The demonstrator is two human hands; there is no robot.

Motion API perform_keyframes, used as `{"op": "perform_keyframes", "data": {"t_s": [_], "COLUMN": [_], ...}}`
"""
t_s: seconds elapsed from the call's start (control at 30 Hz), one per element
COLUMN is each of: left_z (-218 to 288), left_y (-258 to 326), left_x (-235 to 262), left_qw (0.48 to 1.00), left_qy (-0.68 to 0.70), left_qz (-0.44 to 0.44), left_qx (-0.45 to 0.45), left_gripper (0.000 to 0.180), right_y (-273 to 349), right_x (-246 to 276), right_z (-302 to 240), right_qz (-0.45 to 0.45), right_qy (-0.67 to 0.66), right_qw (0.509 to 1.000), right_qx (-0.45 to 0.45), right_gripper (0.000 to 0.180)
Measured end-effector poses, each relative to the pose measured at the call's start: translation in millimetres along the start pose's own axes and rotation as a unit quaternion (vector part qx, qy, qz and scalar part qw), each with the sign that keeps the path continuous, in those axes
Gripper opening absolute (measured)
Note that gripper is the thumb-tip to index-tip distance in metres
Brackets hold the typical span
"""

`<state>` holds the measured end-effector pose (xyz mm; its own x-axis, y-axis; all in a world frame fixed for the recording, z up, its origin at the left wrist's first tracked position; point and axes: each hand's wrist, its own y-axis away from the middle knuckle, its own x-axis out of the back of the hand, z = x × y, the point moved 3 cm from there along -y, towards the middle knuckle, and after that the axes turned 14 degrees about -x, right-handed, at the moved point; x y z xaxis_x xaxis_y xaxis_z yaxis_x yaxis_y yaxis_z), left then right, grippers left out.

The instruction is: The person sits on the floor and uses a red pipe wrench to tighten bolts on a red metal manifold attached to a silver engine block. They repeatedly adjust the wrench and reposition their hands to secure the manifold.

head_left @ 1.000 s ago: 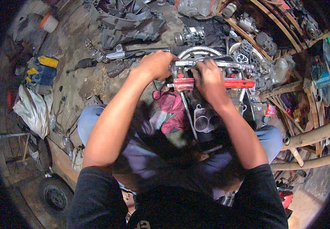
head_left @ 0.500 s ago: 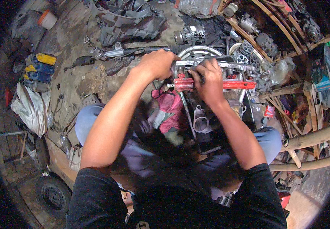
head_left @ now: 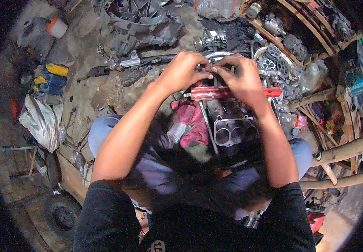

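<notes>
Left hand (head_left: 181,71) and right hand (head_left: 240,77), fingertips pinched together on a small metal fitting (head_left: 210,70) above the red bar (head_left: 227,92); fitting likely rigid, light, greasy—best gripped by its edges.

Dim, reddish light; heavy fisheye vignette, soft edges.

The person wears a black short-sleeved shirt whose sleeves end above the elbows, with a small pale mark near the collar. Both forearms are bare. The left hand (head_left: 183,71) and right hand (head_left: 242,77) wear no gloves. Blue-grey trousers cover the knees.
</notes>
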<state>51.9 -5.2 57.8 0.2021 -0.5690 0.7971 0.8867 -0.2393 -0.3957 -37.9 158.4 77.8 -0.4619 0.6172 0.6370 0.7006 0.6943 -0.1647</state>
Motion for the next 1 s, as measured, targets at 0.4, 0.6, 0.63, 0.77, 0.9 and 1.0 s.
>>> {"op": "perform_keyframes", "data": {"t_s": [0.4, 0.6, 0.63, 0.77, 0.9, 1.0], "left_z": [19, 19, 17, 19, 13, 19], "left_y": [11, 28, 30, 38, 41, 41], "left_x": [-12, -18, -20, -27, -29, -28], "left_qw": [0.993, 0.993, 0.995, 0.99, 0.988, 0.987], "left_qy": [-0.012, -0.02, -0.054, -0.086, -0.107, -0.099], "left_qz": [0.036, 0.073, 0.04, 0.052, 0.036, 0.039], "left_qx": [0.111, 0.088, 0.072, 0.099, 0.101, 0.119], "left_gripper": [0.022, 0.015, 0.013, 0.013, 0.014, 0.016], "right_y": [1, -8, -8, -3, 0, -2], "right_x": [-5, -11, -14, -24, -23, -23], "right_z": [23, 80, 85, 81, 77, 77], "right_qz": [-0.028, 0.131, 0.151, 0.125, 0.109, 0.103], "right_qy": [-0.041, -0.05, -0.051, -0.009, 0.031, 0.064], "right_qw": [0.999, 0.987, 0.983, 0.985, 0.982, 0.979], "right_qx": [-0.018, -0.083, -0.095, -0.121, -0.154, -0.164], "right_gripper": [0.036, 0.041, 0.042, 0.039, 0.039, 0.039]}}
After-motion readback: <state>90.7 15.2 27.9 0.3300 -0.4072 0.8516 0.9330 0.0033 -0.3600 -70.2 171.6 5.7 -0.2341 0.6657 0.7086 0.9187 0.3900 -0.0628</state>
